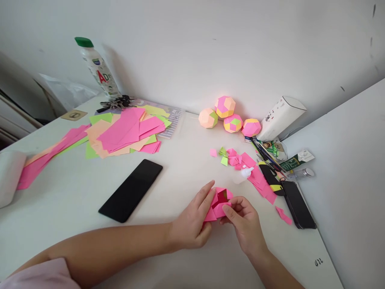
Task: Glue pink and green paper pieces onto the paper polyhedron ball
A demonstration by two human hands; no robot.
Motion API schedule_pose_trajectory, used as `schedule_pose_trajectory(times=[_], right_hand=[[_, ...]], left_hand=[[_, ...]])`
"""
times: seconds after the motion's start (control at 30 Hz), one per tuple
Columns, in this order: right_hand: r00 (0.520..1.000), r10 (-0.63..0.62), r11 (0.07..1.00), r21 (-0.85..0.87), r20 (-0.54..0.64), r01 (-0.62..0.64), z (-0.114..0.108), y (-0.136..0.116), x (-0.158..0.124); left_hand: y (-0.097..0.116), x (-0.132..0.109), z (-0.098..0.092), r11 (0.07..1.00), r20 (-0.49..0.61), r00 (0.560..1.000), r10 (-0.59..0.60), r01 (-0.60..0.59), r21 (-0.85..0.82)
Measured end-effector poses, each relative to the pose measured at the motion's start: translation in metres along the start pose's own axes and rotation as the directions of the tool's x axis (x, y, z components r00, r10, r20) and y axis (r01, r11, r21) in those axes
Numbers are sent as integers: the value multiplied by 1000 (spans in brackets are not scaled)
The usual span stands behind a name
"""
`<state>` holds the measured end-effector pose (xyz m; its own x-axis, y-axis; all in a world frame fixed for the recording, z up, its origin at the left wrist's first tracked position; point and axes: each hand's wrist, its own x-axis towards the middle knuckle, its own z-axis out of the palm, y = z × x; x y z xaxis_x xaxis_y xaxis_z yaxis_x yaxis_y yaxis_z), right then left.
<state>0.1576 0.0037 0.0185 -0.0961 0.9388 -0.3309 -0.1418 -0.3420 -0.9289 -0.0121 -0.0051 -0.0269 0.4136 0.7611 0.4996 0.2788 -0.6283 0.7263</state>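
The white table (pixel 183 172) bears colored paper (pixel 123 130) — and two phones (pixel 130 190).

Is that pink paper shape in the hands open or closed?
Open: the pink paper shape shows a gap on top, its dark inside visible, between the left hand and right hand.

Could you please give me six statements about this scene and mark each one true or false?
1. The left hand and right hand both hold the pink shape. True.
2. The pink shape is closed all round. False: it has an opening.
3. Keys lie by the foot of the bottle. True.
4. The bottle's cap is red. False: the cap is green.
5. Four paper balls sit by the wall. True.
6. The large paper pile lies right of those balls in the picture. False: the pile lies left of them.
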Motion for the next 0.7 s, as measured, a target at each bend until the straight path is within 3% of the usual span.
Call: schedule_pose_trajectory(times=[0.3, 0.7], right_hand=[[999, -4, 995, -95, 41, 8, 5, -3, -6], [997, 2, 991, -132, 82, 9, 2, -8, -6]], left_hand=[[-6, 1, -3, 990, 38, 992, 117, -119, 79], [-11, 3, -3, 985, 66, 988, 140, -146, 93]])
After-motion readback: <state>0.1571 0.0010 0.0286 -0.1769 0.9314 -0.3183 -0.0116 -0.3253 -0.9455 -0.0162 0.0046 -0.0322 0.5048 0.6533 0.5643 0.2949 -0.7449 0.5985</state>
